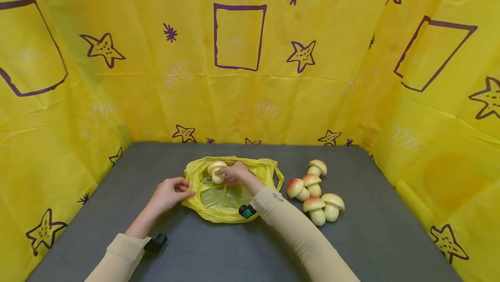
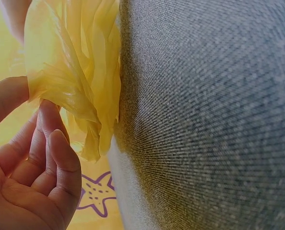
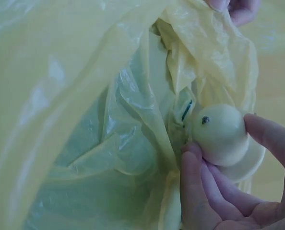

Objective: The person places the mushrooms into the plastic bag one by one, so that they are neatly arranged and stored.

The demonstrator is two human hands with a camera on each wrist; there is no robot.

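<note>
A yellow plastic bag (image 1: 218, 215) lies on the grey table with its mouth spread wide. My left hand (image 1: 169, 195) pinches the bag's left edge; the left wrist view shows the thin yellow plastic (image 2: 68, 62) between thumb and fingers. Inside the bag's opening, my right hand (image 1: 239, 174) holds a toy mushroom (image 1: 217, 168) with a pale stem and a reddish-cream cap. Seen from the right wrist, thumb and fingers grip the mushroom's rounded stem (image 3: 221, 134), which has a small dark spot on its end. The cap is partly hidden behind the stem there.
Several more toy mushrooms (image 1: 314, 204) with red-tinged caps are grouped on the table to the right of the bag. A bag handle loop (image 1: 280, 178) sticks out on that side. Yellow patterned cloth (image 1: 242, 100) walls the table at the back and both sides.
</note>
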